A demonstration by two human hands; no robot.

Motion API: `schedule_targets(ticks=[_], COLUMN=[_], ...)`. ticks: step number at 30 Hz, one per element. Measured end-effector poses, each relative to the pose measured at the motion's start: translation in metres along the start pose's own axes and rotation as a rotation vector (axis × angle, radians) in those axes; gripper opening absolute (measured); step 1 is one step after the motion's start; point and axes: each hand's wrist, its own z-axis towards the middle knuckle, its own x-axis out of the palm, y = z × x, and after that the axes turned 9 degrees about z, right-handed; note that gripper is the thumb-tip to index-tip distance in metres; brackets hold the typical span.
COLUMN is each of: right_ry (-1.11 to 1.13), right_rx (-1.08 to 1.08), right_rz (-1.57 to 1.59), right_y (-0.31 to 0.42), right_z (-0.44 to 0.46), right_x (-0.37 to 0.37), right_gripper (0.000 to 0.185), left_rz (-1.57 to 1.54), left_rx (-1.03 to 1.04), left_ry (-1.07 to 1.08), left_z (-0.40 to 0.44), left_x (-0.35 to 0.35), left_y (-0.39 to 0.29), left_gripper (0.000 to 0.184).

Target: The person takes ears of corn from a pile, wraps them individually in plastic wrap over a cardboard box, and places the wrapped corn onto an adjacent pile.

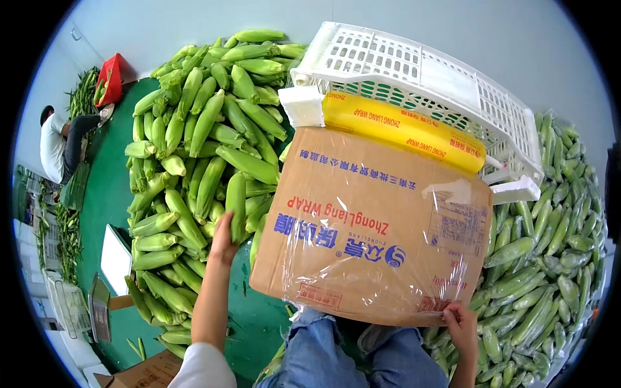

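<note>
The left hand (224, 240) grips an ear of corn (236, 199) near its lower end, holding it upright at the front of a large pile of unwrapped corn (200, 129), just left of a cardboard box (381, 226). The right hand (460, 323) pinches the edge of the clear film (362, 284) at the box's near right corner; whether cardboard is caught between the fingers too, I cannot tell. The film lies wrinkled and shiny over the printed top of the box, below a yellow roll (401, 132) set between 2 white blocks (303, 107). Behind the roll, a white crate (446, 74) leans at a tilt.

The green floor (252, 323) shows between the piles, scattered with leaf scraps. On the right, film-wrapped corn (543, 271) forms a broad heap. A pale wall (550, 45) closes off the far side. At the far left, 1 person in a white top (58, 149) sits low near a red crate (108, 79), beside green stalks. A carton (149, 372) stands at the lower left.
</note>
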Motion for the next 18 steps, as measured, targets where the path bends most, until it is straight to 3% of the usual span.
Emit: schedule_targets(ticks=[1,5,6,8,10,12,15,16,18], right_ry=[0.003,-0.013,-0.020,-0.044,-0.084,-0.139,-0.150,-0.035,-0.004], right_rx=[-0.014,-0.057,-0.107,-0.152,-0.259,-0.286,-0.485,-0.411,-0.212], right_rz=[-0.029,-0.085,-0.152,-0.237,-0.318,-0.409,-0.609,-0.429,0.310], right_y=[-0.001,-0.001,0.009,0.015,0.009,0.015,0.025,0.032,0.046], right_z=[0.000,-0.002,-0.003,-0.004,-0.006,-0.014,-0.026,-0.032,-0.039], right_x=[0.000,0.003,0.006,0.012,0.018,0.025,0.027,0.022,0.014], right_gripper=[0.010,0.012,0.012,0.012,0.013,0.011,0.008,0.010,0.018], left_rz=[-0.138,0.059,0.157,0.848,1.176,1.271,1.246,1.249,1.266], left_rx=[-0.082,0.297,0.419,0.653,1.119,1.401,1.459,1.403,1.264], left_ry=[0.003,0.257,0.330,0.515,0.564,0.687,0.866,0.915,1.004], left_z=[-0.039,-0.154,-0.167,-0.188,-0.206,-0.200,-0.180,-0.173,-0.163], left_x=[-0.005,-0.011,0.002,0.037,0.105,0.163,0.214,0.222,0.229], left_y=[-0.005,-0.042,-0.055,-0.094,-0.104,-0.101,-0.081,-0.081,-0.082], left_gripper=[0.035,0.071,0.073,0.070,0.062,0.058,0.063,0.062,0.059])
